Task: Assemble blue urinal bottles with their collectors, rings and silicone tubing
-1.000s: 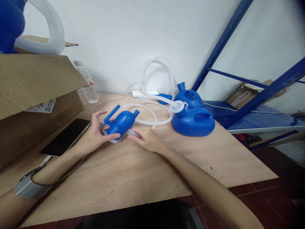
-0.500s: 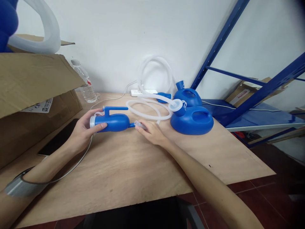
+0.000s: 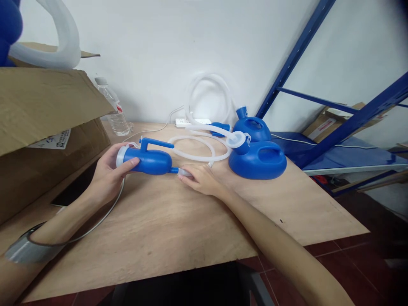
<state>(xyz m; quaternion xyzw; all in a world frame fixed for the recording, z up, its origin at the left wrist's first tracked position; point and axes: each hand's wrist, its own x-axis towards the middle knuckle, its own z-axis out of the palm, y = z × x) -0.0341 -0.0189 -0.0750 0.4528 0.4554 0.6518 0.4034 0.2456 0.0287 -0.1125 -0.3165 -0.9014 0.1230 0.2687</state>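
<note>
My left hand point(image 3: 111, 172) is wrapped round the capped end of a blue plastic urinal bottle point(image 3: 153, 161), its thumb lying on the side. The bottle lies level, with its straight handle on top and a white lid on the left end. A narrow blue spout points right. My right hand point(image 3: 199, 178) grips the end of a clear hose point(image 3: 184, 172) at the tip of this spout; whether the hose sits over it I cannot tell. Behind, a coiled translucent tube point(image 3: 216, 158) runs to the mouth of a blue jug point(image 3: 257, 161).
A second blue jug point(image 3: 251, 128) stands behind the first, near a power strip point(image 3: 181, 123). On the left are an open cardboard box point(image 3: 41, 102), a water bottle point(image 3: 116, 112) and a dark flat device point(image 3: 75, 187). Blue shelving point(image 3: 350, 157) stands right of the table point(image 3: 153, 238).
My left hand has tilted the bottle slightly, its spout end lower and its handle sloping down to the right. The hose end in my right hand now lines up with the spout.
</note>
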